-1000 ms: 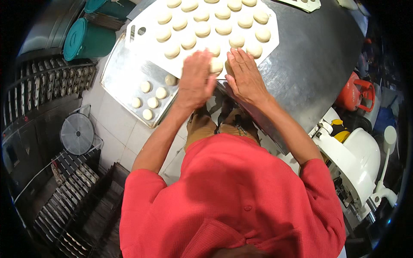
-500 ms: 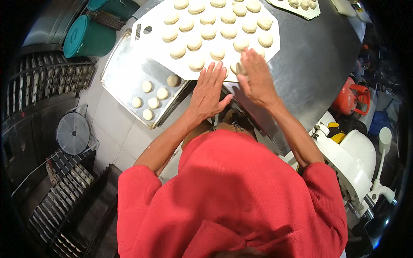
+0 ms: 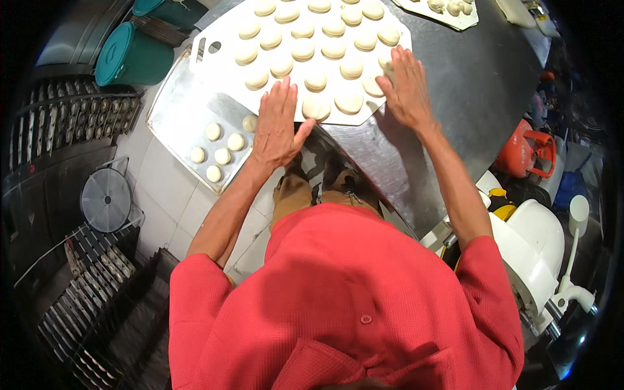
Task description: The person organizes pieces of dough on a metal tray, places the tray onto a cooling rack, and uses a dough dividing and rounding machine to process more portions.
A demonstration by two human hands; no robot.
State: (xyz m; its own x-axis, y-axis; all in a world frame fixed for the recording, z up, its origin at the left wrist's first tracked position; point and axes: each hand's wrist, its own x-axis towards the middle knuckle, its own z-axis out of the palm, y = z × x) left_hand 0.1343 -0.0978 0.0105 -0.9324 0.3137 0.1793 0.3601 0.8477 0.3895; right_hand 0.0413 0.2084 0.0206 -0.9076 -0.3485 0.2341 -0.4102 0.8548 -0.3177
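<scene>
Rows of round, pale dough pieces (image 3: 302, 49) lie on a white board (image 3: 224, 68) with cut corners and handle holes. My left hand (image 3: 278, 123) is flat, fingers stretched, over the board's near left edge; whether it presses on dough underneath cannot be seen. Beside its thumb rests a flattened dough piece (image 3: 316, 108), with another dough piece (image 3: 348, 100) to its right. At the board's right edge, my right hand (image 3: 408, 88) is open, its fingers touching or just over a partly covered dough piece (image 3: 385, 62). Neither hand grips anything.
A metal tray (image 3: 188, 123) with several small dough rounds (image 3: 222, 156) stands left of the steel table (image 3: 448, 97). A second board with dough lumps (image 3: 448, 10) is at the back right. Green lidded bins (image 3: 133, 58), a red gas cylinder (image 3: 523, 153) and a white machine (image 3: 536, 234) stand around.
My hands have moved apart: the left went left, the right went right and up toward the board's edge. Dough pieces at the near edge, covered before, now show.
</scene>
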